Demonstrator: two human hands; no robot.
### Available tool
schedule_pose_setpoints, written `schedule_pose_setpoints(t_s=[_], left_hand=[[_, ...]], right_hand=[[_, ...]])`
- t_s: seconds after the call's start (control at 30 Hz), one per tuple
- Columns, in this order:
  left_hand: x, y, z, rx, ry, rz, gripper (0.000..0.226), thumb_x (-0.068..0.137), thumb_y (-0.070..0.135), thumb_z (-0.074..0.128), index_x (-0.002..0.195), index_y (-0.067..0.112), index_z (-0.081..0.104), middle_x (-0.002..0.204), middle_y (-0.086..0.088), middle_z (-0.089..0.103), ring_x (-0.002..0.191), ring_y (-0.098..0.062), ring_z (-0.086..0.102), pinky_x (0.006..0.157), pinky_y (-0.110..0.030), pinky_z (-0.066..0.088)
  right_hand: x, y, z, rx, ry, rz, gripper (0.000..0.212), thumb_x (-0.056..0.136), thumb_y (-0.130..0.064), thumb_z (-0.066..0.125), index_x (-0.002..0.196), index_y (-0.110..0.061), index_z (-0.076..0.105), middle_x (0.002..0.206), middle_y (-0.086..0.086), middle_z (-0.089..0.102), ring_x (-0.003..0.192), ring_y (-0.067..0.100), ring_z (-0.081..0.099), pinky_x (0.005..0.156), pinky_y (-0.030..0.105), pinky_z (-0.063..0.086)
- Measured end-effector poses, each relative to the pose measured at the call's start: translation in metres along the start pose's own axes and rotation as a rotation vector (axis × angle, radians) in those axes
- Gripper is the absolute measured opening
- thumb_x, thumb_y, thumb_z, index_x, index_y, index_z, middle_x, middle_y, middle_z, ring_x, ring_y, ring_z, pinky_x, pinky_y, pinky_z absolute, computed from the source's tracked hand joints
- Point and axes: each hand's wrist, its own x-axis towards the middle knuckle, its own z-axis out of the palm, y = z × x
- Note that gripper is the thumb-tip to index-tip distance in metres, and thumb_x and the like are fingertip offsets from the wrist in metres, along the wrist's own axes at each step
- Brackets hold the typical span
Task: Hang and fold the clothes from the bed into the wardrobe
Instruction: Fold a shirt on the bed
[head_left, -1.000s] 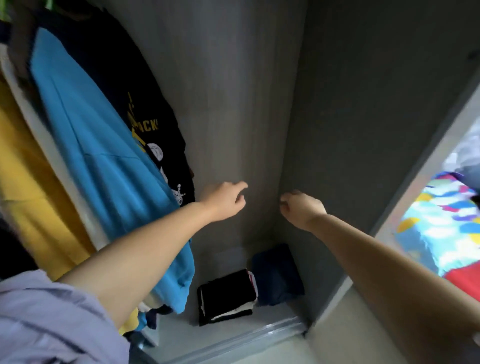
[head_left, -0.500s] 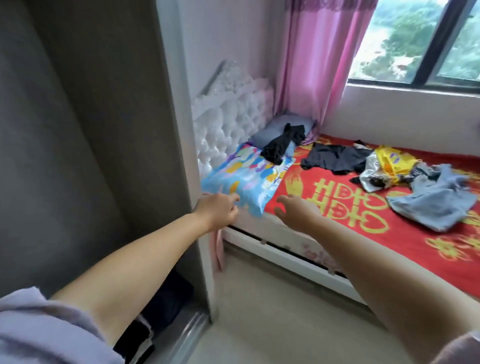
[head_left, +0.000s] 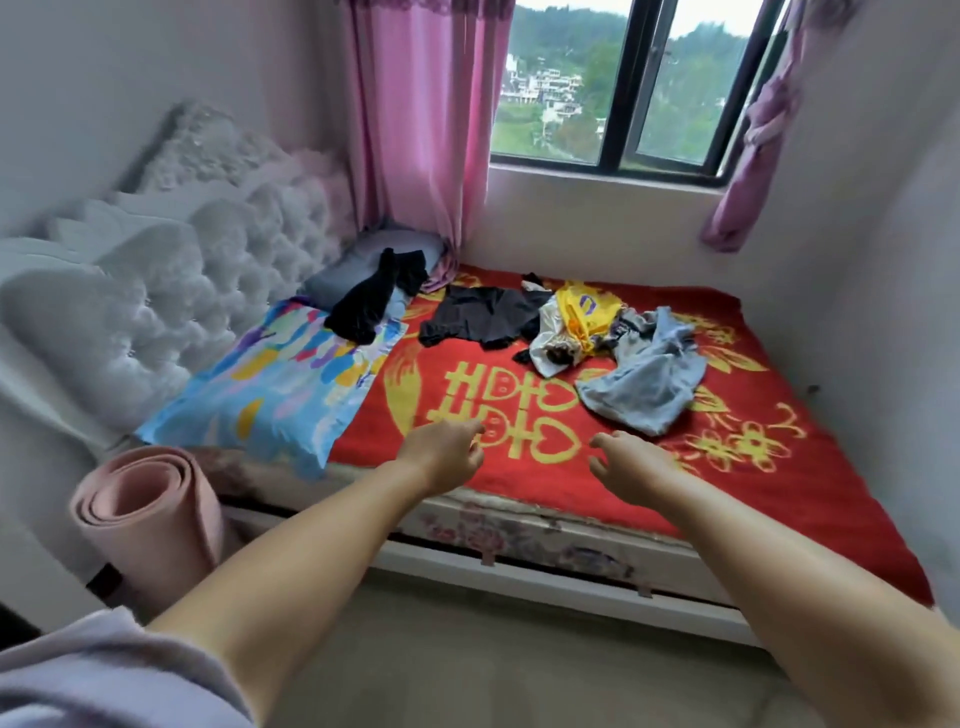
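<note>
Several clothes lie loose on the bed (head_left: 701, 499) with its red and yellow cover. A light blue garment (head_left: 647, 379) is crumpled at the right, nearest my hands. A yellow and white garment (head_left: 576, 317) lies behind it, a dark grey one (head_left: 480, 314) flat in the middle, and a black one (head_left: 366, 304) draped over the pillows. My left hand (head_left: 441, 454) and my right hand (head_left: 631, 460) reach out over the bed's front edge, fingers loosely curled, holding nothing. The wardrobe is out of view.
A colourful blue pillow (head_left: 270, 389) lies at the bed's left end against a white tufted headboard (head_left: 171, 291). A rolled pink mat (head_left: 148, 512) stands on the floor at the left. Pink curtains (head_left: 421, 124) flank the window (head_left: 613, 83). Bare floor lies before the bed.
My view has swung right from the wardrobe's inside to the bed. Both hands, still holding nothing, now reach over the bed instead of into the wardrobe.
</note>
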Motion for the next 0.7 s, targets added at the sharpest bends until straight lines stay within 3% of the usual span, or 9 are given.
schedule_pose_setpoints(t_s=[0.13, 0.23, 0.33, 0.57, 0.7], left_hand=[[0.055, -0.008, 0.009, 0.017, -0.072, 0.003, 0.04, 0.098, 0.03, 0.041, 0.136, 0.02, 0.045, 0.092, -0.005, 0.064, 0.067, -0.024, 0.055, 0.05, -0.029, 0.036], [0.108, -0.028, 0.011, 0.02, -0.077, -0.01, 0.039, 0.099, 0.029, 0.04, 0.136, 0.02, 0.046, 0.082, -0.003, 0.06, 0.064, -0.024, 0.054, 0.046, -0.028, 0.032], [0.17, -0.048, 0.011, 0.019, -0.074, -0.001, 0.039, 0.098, 0.029, 0.04, 0.135, 0.021, 0.047, 0.092, -0.006, 0.065, 0.069, -0.027, 0.057, 0.05, -0.028, 0.034], [0.311, -0.067, 0.011, 0.041, -0.117, 0.104, 0.036, 0.097, 0.029, 0.04, 0.131, 0.024, 0.049, 0.113, -0.004, 0.065, 0.089, -0.025, 0.062, 0.055, -0.029, 0.036], [0.37, -0.069, 0.035, 0.009, -0.171, 0.113, 0.037, 0.097, 0.028, 0.039, 0.132, 0.022, 0.049, 0.112, -0.004, 0.065, 0.078, -0.023, 0.058, 0.051, -0.028, 0.036]], right_hand=[[0.045, 0.018, 0.013, 0.033, -0.012, 0.022, 0.042, 0.1, -0.039, 0.036, 0.138, -0.022, 0.043, 0.13, 0.004, 0.051, 0.109, 0.025, 0.057, 0.076, 0.034, 0.048], [0.089, 0.02, 0.022, 0.039, 0.002, 0.021, 0.039, 0.1, -0.038, 0.036, 0.133, -0.021, 0.047, 0.129, 0.002, 0.053, 0.11, 0.024, 0.057, 0.071, 0.031, 0.043], [0.136, 0.027, 0.019, 0.053, -0.012, 0.043, 0.038, 0.1, -0.037, 0.036, 0.133, -0.019, 0.047, 0.127, 0.005, 0.053, 0.109, 0.026, 0.057, 0.079, 0.036, 0.05], [0.234, 0.069, 0.003, 0.149, -0.029, 0.206, 0.035, 0.1, -0.034, 0.037, 0.127, -0.016, 0.052, 0.127, 0.005, 0.056, 0.112, 0.024, 0.056, 0.091, 0.039, 0.048], [0.275, 0.092, 0.023, 0.142, -0.079, 0.262, 0.037, 0.1, -0.037, 0.036, 0.13, -0.021, 0.048, 0.128, 0.002, 0.053, 0.113, 0.023, 0.055, 0.085, 0.035, 0.046]])
